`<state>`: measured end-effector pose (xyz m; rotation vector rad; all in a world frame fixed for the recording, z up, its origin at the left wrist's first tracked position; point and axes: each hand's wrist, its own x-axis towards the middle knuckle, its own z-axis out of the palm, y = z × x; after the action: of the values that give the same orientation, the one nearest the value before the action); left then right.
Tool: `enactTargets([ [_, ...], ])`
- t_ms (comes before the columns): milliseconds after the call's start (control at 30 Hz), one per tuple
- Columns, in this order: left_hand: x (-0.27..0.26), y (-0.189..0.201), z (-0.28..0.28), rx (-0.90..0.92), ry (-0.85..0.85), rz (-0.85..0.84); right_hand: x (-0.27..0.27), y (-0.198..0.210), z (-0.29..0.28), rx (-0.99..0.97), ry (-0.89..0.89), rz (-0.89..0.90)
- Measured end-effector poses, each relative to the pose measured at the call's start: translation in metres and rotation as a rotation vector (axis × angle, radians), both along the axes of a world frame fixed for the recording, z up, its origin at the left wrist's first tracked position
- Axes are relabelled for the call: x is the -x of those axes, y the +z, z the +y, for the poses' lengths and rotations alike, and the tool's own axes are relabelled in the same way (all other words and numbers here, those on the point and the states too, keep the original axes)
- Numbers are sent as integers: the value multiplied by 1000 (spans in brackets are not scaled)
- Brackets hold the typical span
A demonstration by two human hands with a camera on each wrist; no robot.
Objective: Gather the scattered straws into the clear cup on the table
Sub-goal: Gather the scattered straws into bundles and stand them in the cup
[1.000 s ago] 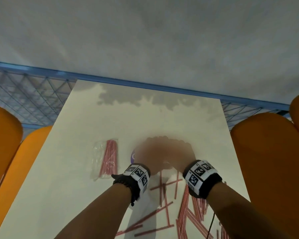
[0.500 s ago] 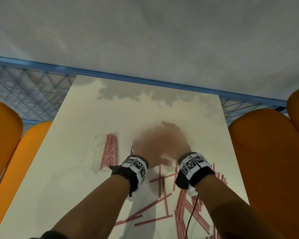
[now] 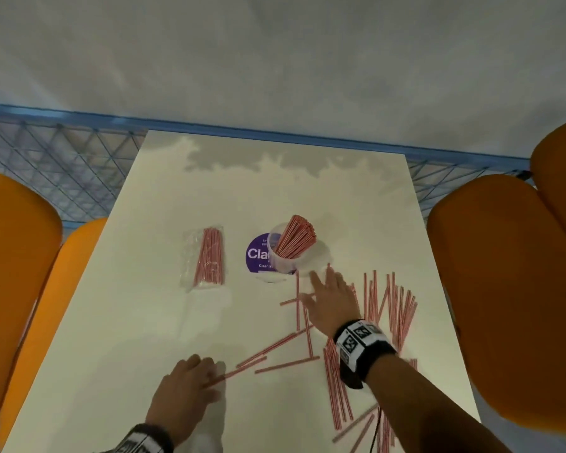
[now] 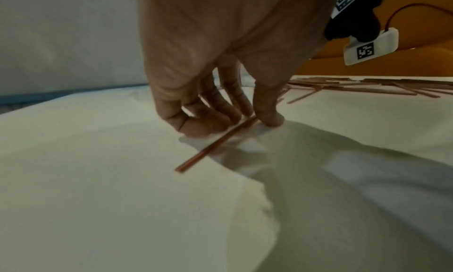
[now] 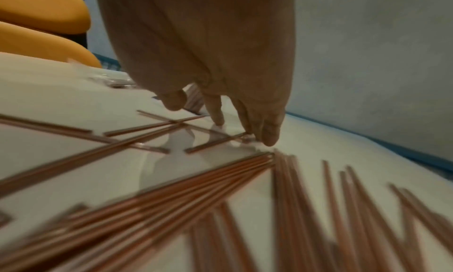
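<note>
The clear cup [image 3: 291, 261] stands mid-table with a bundle of red-and-white straws [image 3: 296, 238] leaning in it. Several loose straws [image 3: 392, 305] lie scattered in front and to the right of it. My left hand [image 3: 209, 371] is low at the near left. In the left wrist view its thumb and fingers [image 4: 203, 127] pinch the end of one straw [image 4: 215, 146] that lies on the table. My right hand [image 3: 321, 282] reaches flat over the straws just in front of the cup. Its straight fingertips [image 5: 267, 138] touch the table among crossed straws [image 5: 152, 128] and hold nothing.
A clear plastic bag of straws [image 3: 206, 256] lies left of the cup. A purple round sticker [image 3: 258, 256] sits under the cup's left side. Orange chairs [image 3: 504, 289] flank the white table [image 3: 144, 322]. A blue mesh rail [image 3: 62, 165] runs behind its far edge.
Both hands were together at the cup. They have since drawn back toward me: the left to a near straw, the right onto the scattered straws. The cup with its bundle now shows.
</note>
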<state>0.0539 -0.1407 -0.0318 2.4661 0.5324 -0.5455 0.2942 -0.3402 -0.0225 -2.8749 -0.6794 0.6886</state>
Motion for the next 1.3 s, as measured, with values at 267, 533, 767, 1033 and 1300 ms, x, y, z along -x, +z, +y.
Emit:
enactTargets([
  [267,18,-24,-1,-30,-3,-212,72,-22,12,-40,172,-10],
  [533,-3,-18,-20,-106,-122,-293,80,-6,3,-297,161,-116],
  [767,-71,10,-22,-186,-419,11,35,3,-42,15,-322,24],
  [1033,-74,0,-24,-273,-496,50,66,-9,-16,-249,31,-75],
  [1300,-60,-8,-29,-280,-476,-211,60,-11,-17,-135,-53,-62],
])
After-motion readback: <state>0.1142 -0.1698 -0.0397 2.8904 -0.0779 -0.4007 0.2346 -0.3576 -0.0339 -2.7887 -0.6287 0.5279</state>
